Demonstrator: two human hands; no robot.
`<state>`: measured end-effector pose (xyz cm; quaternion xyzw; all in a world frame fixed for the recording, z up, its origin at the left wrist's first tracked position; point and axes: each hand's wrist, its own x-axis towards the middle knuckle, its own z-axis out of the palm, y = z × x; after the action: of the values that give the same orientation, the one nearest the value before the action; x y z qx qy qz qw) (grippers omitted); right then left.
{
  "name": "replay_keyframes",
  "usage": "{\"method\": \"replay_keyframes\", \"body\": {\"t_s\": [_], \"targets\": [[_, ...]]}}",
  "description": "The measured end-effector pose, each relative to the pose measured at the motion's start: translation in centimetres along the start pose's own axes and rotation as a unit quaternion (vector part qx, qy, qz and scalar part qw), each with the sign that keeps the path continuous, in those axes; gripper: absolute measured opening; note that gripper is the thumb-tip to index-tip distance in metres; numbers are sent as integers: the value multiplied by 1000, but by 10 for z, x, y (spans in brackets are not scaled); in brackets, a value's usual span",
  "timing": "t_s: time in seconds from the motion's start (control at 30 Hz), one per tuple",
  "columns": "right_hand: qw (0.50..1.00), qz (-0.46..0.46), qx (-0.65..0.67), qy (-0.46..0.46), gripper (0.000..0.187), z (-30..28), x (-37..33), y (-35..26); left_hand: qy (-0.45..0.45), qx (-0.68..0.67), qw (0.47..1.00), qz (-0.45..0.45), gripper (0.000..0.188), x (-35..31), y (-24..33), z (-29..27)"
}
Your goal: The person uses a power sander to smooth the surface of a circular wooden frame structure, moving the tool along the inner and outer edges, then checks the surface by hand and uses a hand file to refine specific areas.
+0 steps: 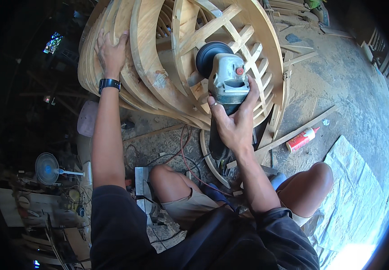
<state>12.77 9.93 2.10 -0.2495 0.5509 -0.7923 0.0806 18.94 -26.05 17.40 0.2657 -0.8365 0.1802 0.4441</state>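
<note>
A large frame of curved wooden ribs [146,63] and crossed slats, like a boat hull's skeleton, stands in front of me. My left hand [111,53] rests on its outer ribs at the left, palm down, with the thumb spread from the fingers. In my right hand [237,121] is an angle grinder [228,74], gripped around the body just behind its metal head. Its dark round disc [211,57] is at the inner slats; whether it touches the wood I cannot tell. The grinder's rear end hangs down below my hand.
A red and white glue bottle [302,139] lies on the dusty floor at the right, beside a long wooden strip [309,126]. Nearer is a pale plastic sheet [354,193]. Cables [186,144] run across the floor below the frame. A small fan [47,168] stands at the left.
</note>
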Motion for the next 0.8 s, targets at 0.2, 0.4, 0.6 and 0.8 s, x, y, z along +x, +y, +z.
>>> {"method": "replay_keyframes", "body": {"t_s": [0.2, 0.4, 0.6, 0.8], "targets": [[996, -62, -70, 6, 88, -7, -6, 8, -12, 0, 1000, 5, 79, 2, 1, -4], [990, -111, -83, -30, 85, -5, 21, -1, 0, -7, 1000, 1, 76, 0, -2, -4], [997, -43, -60, 4, 87, -25, 19, -5, -11, -8, 1000, -10, 77, 1, 4, -4], [997, 4, 10, -76, 88, -10, 22, -10, -3, -26, 1000, -7, 78, 0, -5, -3]]}}
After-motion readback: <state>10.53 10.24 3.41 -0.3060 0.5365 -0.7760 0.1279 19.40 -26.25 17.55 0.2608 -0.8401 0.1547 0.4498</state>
